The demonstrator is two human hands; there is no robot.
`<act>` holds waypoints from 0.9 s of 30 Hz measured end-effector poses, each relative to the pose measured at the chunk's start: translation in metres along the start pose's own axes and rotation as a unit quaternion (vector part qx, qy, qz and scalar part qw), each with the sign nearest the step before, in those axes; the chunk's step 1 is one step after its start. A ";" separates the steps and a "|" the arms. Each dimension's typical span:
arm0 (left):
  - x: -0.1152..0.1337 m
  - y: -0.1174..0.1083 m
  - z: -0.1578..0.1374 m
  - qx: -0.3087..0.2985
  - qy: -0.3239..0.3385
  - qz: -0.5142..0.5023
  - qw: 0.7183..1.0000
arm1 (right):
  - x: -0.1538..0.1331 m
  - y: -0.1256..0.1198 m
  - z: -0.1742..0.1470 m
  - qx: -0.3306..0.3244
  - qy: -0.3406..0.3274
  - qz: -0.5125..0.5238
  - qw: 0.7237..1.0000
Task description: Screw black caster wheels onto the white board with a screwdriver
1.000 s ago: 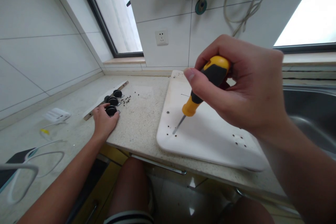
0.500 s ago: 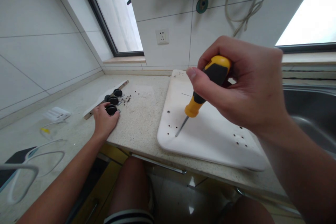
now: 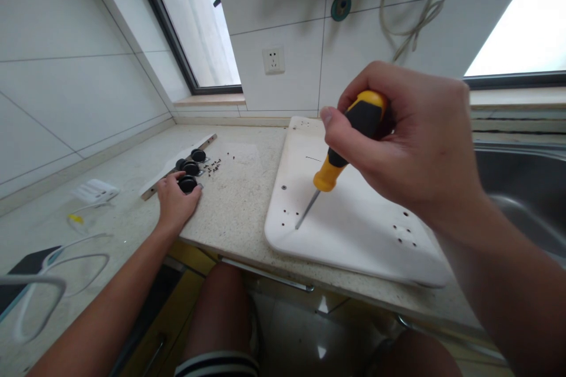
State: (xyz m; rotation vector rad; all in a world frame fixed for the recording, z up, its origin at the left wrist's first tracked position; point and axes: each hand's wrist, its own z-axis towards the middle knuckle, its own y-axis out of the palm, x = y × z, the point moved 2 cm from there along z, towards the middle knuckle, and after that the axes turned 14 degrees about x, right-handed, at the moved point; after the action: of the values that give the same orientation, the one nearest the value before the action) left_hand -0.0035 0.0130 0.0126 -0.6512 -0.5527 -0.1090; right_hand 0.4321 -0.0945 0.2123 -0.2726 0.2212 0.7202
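Observation:
My right hand (image 3: pixel 407 141) is wrapped round the handle of a yellow and black screwdriver (image 3: pixel 362 121). Its shaft slants down, and the tip meets a white board (image 3: pixel 345 241) at a spot beside a group of small holes (image 3: pixel 290 218). Over on the left, my left hand (image 3: pixel 177 197) has its fingers closed on a black caster wheel (image 3: pixel 188 184) with a metal plate, low on the counter. Behind it more black casters (image 3: pixel 190 167) stand together, and several small dark screws (image 3: pixel 213 167) lie scattered beside them.
A white strip with holes (image 3: pixel 179 165) lies behind the casters. White cables (image 3: pixel 95 259) and a white power strip (image 3: pixel 95 191) are at the left. A steel sink (image 3: pixel 526 194) borders the board's right side. A wall socket (image 3: pixel 273 60) sits above the counter.
My right hand's thumb has shifted slightly to the right on the screwdriver, and the handle has tilted a little further right. The tip stays at nearly the same spot; my left hand keeps still.

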 end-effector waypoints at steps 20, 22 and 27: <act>-0.001 0.001 0.001 -0.002 -0.005 0.006 1.000 | 0.000 0.000 -0.001 -0.041 -0.022 0.059 0.997; -0.001 0.000 0.000 -0.001 -0.004 0.007 1.000 | -0.001 -0.001 -0.001 -0.051 -0.024 0.073 0.996; -0.002 0.000 0.001 -0.001 -0.001 0.008 1.000 | 0.001 -0.005 0.001 -0.045 -0.014 0.012 0.999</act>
State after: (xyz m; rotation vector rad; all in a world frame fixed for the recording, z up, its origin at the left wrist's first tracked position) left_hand -0.0051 0.0136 0.0121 -0.6567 -0.5498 -0.0940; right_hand 0.4367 -0.0972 0.2139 -0.3461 0.1661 0.7592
